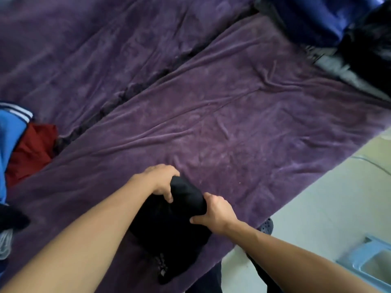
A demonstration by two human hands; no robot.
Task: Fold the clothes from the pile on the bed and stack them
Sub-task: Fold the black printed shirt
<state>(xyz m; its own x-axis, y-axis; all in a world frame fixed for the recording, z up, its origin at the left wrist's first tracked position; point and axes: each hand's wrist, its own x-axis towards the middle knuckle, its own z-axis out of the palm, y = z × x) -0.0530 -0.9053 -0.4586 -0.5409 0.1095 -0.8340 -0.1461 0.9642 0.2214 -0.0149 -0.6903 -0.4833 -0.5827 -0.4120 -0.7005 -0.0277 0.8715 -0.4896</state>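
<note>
- Gripping a black garment (169, 225) at the near edge of the bed, the left hand (161, 180) and right hand (215, 212) each curl fingers round its bunched top.
- Beneath it spreads the purple blanket (211, 115).
- Farther left lies the pile: a blue garment (10, 132) over a red garment (31, 153).

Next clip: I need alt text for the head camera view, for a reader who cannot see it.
The left hand and right hand both grip a bunched black garment just above a purple blanket spread over the bed. At the left edge lie a blue garment and a red garment.
</note>
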